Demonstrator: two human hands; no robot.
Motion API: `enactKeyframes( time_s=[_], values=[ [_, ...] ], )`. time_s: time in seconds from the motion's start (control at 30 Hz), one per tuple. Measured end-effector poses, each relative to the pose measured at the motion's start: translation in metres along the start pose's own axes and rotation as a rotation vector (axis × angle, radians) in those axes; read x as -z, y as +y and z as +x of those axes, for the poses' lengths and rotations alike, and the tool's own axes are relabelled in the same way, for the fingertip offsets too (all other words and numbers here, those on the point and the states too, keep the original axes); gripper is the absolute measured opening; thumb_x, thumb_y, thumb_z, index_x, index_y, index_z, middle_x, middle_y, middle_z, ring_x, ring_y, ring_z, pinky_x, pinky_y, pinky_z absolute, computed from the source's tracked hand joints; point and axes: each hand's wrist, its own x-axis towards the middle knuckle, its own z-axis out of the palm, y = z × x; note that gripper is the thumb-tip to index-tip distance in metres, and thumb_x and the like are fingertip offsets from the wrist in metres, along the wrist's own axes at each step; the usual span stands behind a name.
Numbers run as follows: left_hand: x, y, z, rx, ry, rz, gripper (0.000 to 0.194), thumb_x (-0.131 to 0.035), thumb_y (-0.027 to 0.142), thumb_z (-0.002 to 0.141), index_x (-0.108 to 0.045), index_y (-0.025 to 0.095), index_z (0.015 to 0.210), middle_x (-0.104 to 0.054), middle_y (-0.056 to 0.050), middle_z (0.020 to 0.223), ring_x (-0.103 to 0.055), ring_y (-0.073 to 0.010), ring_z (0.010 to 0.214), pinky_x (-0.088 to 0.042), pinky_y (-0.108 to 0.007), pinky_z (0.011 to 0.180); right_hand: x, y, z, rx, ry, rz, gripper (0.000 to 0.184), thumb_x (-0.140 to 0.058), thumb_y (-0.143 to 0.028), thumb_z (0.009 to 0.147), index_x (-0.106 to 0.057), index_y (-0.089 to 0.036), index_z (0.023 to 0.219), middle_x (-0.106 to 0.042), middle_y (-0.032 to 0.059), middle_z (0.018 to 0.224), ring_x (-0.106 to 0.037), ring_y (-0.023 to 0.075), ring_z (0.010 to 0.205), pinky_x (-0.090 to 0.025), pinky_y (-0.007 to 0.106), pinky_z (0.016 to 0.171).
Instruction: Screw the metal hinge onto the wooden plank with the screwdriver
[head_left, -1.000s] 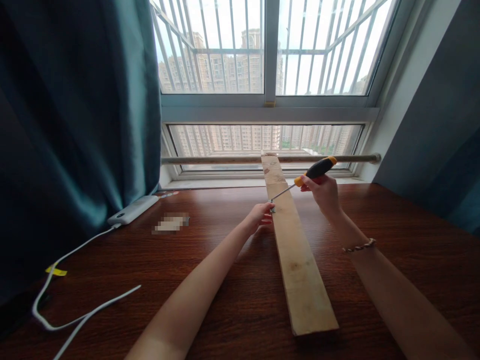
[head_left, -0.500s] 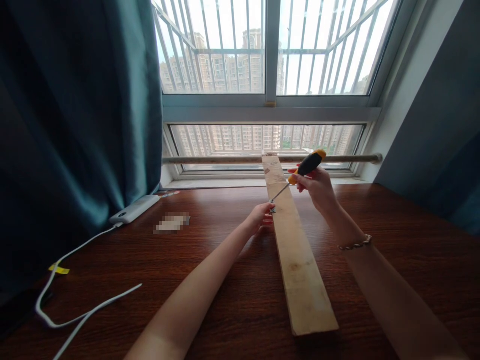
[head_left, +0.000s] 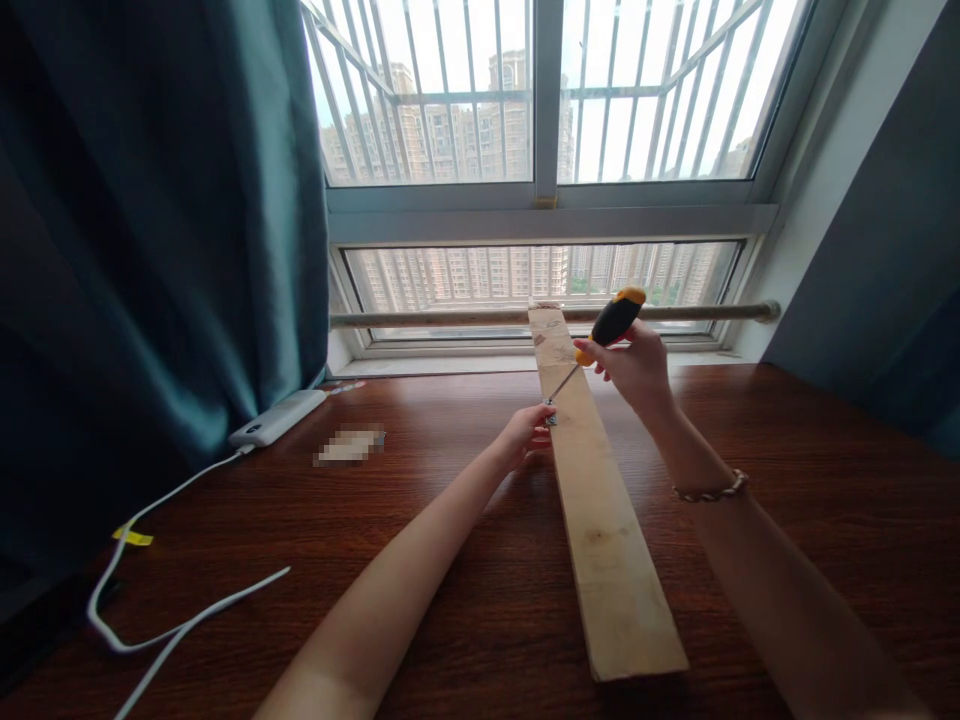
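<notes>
The board (head_left: 611,520) lies lengthwise on the table (head_left: 420,490), its near end toward the person and its far end reaching toward the window (head_left: 431,110).

The left forearm comes in low from the near side, to the left of the board, slanting forward and inward. The left hand (head_left: 523,432) is at the board's left edge, well beyond the middle of its length. One digit reaches out onto a small metal piece (head_left: 552,420) at that edge, while the other fingers curl just below, slightly apart; whether they clamp the piece or only steady it cannot be told.

The right forearm rises from the near right of the board, with a braided bracelet (head_left: 712,490) around the wrist. The right hand (head_left: 637,365) is raised above the board's right side, wrist bent inward, fingers closed around the handle of the screwdriver (head_left: 615,318). The tool is tilted, its butt up and to the right, its shaft sloping down across the board to the metal piece beside the left hand's fingertips; exact contact is too small to tell.

Well left of the board lies a white device (head_left: 277,418) with a cable (head_left: 176,487).
</notes>
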Motion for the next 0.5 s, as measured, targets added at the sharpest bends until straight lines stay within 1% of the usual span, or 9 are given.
enactKeyframes(
  time_s=[0.07,0.1,0.13,0.17,0.23,0.3,0.33,0.43,0.5],
  values=[
    [-0.001,0.000,-0.001,-0.002,-0.002,-0.010,0.028,-0.059,0.037,0.067,-0.061,0.016,0.085,-0.060,-0.005,0.085,-0.056,-0.0139,0.066,-0.042,-0.023,0.055,-0.004,0.005,0.000,0.092,0.151,-0.200,0.039,-0.073,-0.050,0.056,-0.053,-0.017,0.060,-0.060,0.0016,0.057,-0.059,0.0183,0.051,-0.048,0.032,0.053],
    [-0.001,0.000,-0.001,-0.005,-0.002,-0.016,0.027,-0.059,0.037,0.067,-0.061,0.016,0.085,-0.060,-0.005,0.084,-0.056,-0.0137,0.065,-0.042,-0.023,0.055,-0.005,0.008,0.001,0.115,0.194,-0.250,0.040,-0.072,-0.052,0.056,-0.053,-0.017,0.058,-0.060,0.0020,0.056,-0.059,0.0191,0.054,-0.048,0.032,0.056],
    [-0.002,0.000,-0.001,-0.007,-0.001,-0.022,0.027,-0.059,0.037,0.067,-0.061,0.016,0.085,-0.060,-0.005,0.084,-0.056,-0.0135,0.065,-0.042,-0.023,0.055,-0.005,0.009,0.002,0.116,0.209,-0.265,0.041,-0.072,-0.054,0.056,-0.053,-0.018,0.057,-0.060,0.0024,0.056,-0.059,0.0195,0.055,-0.048,0.032,0.057],
    [-0.002,-0.001,-0.002,-0.010,0.001,-0.028,0.027,-0.059,0.037,0.067,-0.061,0.016,0.085,-0.060,-0.004,0.084,-0.056,-0.0133,0.065,-0.042,-0.023,0.055,-0.005,0.010,0.003,0.093,0.195,-0.245,0.041,-0.071,-0.054,0.056,-0.053,-0.017,0.058,-0.060,0.0026,0.056,-0.059,0.0192,0.055,-0.047,0.031,0.055],
    [-0.003,-0.001,-0.002,-0.012,0.007,-0.039,0.026,-0.060,0.037,0.067,-0.061,0.017,0.084,-0.060,-0.004,0.083,-0.056,-0.0132,0.065,-0.042,-0.023,0.055,-0.001,0.008,0.005,-0.010,0.095,-0.122,0.039,-0.072,-0.052,0.056,-0.055,-0.017,0.061,-0.061,0.0025,0.058,-0.058,0.0174,0.051,-0.045,0.028,0.046],
    [-0.003,-0.002,-0.002,-0.013,0.016,-0.048,0.026,-0.060,0.036,0.067,-0.061,0.017,0.083,-0.060,-0.005,0.083,-0.056,-0.0131,0.066,-0.042,-0.022,0.055,0.005,0.002,0.006,-0.144,-0.058,0.052,0.035,-0.075,-0.043,0.054,-0.056,-0.016,0.066,-0.062,0.0020,0.061,-0.058,0.0154,0.049,-0.042,0.024,0.040],
    [-0.003,-0.002,-0.002,-0.014,0.023,-0.051,0.025,-0.061,0.036,0.066,-0.061,0.017,0.083,-0.060,-0.005,0.084,-0.056,-0.0130,0.066,-0.042,-0.022,0.056,0.009,-0.002,0.006,-0.206,-0.131,0.137,0.033,-0.077,-0.037,0.052,-0.057,-0.015,0.069,-0.063,0.0019,0.064,-0.059,0.0147,0.049,-0.043,0.023,0.039],
    [-0.004,-0.003,-0.001,-0.026,0.038,-0.063,0.025,-0.062,0.036,0.065,-0.061,0.017,0.082,-0.061,-0.004,0.085,-0.056,-0.0126,0.067,-0.042,-0.022,0.057,0.019,-0.014,0.006,-0.317,-0.261,0.354,0.038,-0.079,-0.019,0.045,-0.057,-0.015,0.076,-0.066,0.0022,0.074,-0.064,0.0151,0.057,-0.052,0.024,0.049],
    [-0.004,-0.004,0.000,-0.037,0.043,-0.070,0.025,-0.062,0.036,0.065,-0.061,0.016,0.081,-0.061,-0.004,0.084,-0.055,-0.0123,0.066,-0.041,-0.022,0.057,0.021,-0.016,0.006,-0.321,-0.288,0.432,0.041,-0.079,-0.017,0.044,-0.057,-0.015,0.078,-0.067,0.0030,0.074,-0.066,0.0174,0.061,-0.055,0.027,0.055]
  ],
)
